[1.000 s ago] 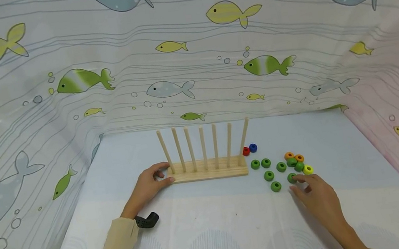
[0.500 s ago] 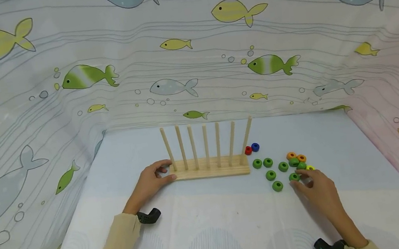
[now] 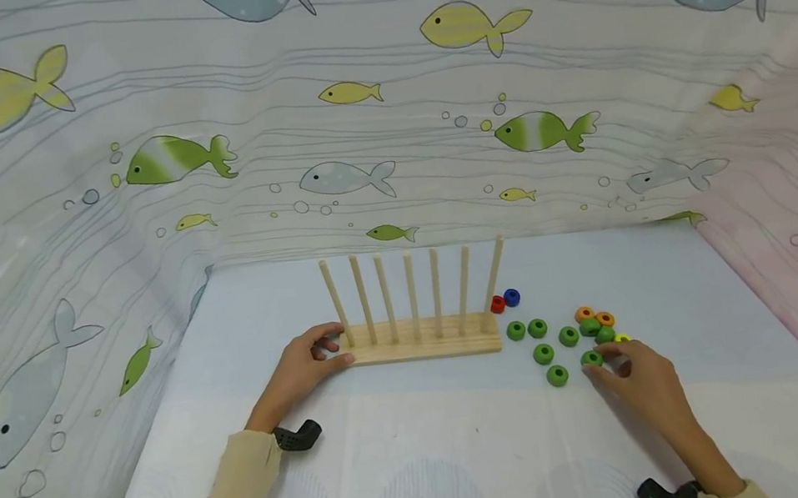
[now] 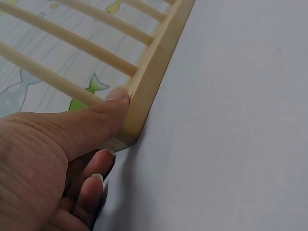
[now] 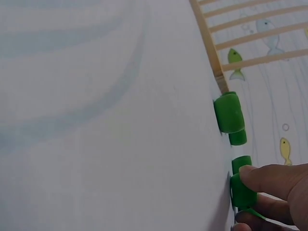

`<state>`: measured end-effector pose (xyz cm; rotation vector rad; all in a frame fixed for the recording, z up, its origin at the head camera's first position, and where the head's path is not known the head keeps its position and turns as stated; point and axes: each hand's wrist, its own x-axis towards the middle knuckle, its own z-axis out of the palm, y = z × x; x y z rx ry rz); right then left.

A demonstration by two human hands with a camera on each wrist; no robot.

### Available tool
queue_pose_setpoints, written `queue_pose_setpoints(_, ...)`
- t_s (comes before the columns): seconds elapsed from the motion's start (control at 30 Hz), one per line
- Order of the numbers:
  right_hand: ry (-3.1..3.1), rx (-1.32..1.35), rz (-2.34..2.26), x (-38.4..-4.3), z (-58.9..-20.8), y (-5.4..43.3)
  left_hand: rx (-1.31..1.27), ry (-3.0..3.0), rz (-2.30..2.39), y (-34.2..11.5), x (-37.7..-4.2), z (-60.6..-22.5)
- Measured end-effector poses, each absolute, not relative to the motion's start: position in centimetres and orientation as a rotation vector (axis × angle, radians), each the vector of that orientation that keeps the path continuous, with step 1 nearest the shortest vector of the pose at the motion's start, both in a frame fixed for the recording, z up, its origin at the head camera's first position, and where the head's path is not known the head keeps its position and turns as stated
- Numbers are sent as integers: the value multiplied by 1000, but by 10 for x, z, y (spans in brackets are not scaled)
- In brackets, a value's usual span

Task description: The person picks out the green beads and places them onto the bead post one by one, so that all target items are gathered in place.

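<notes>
A wooden peg rack (image 3: 423, 350) with a row of upright pegs stands mid-table. My left hand (image 3: 303, 369) grips its left end, the thumb (image 4: 103, 118) lying over the base by the outermost peg and the other fingers around the end. To the right, my right hand (image 3: 646, 385) pinches a green bead (image 3: 591, 358) between thumb and forefinger, low over the tabletop. In the right wrist view the thumb (image 5: 269, 179) presses that bead's near side. Several other green beads (image 3: 543, 354) lie between the rack and this hand.
Two orange beads (image 3: 585, 314) and more green ones (image 3: 590, 327) cluster beyond the right hand. A yellow bead (image 3: 623, 339) is partly hidden behind its fingers. Red (image 3: 498, 304) and blue (image 3: 512, 297) beads sit by the rack's right end. A fish-print cloth (image 3: 382, 117) surrounds the table.
The right hand's forefinger and thumb have closed on the green bead, and the fingers now cover most of the yellow bead. The left hand stays on the rack; the head view has shifted slightly.
</notes>
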<state>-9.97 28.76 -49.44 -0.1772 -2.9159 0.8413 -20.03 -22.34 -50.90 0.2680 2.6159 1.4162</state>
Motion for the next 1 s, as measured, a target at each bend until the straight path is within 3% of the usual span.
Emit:
queue_pose_setpoints(0.7, -2823, -95, 997, -92, -477, 278, 258, 2604, 1416, -221, -202, -505)
queue_pose_setpoints(1.0, -2766, 56, 1056, -90, -470, 265, 274, 2598, 1433, -223, -201, -505)
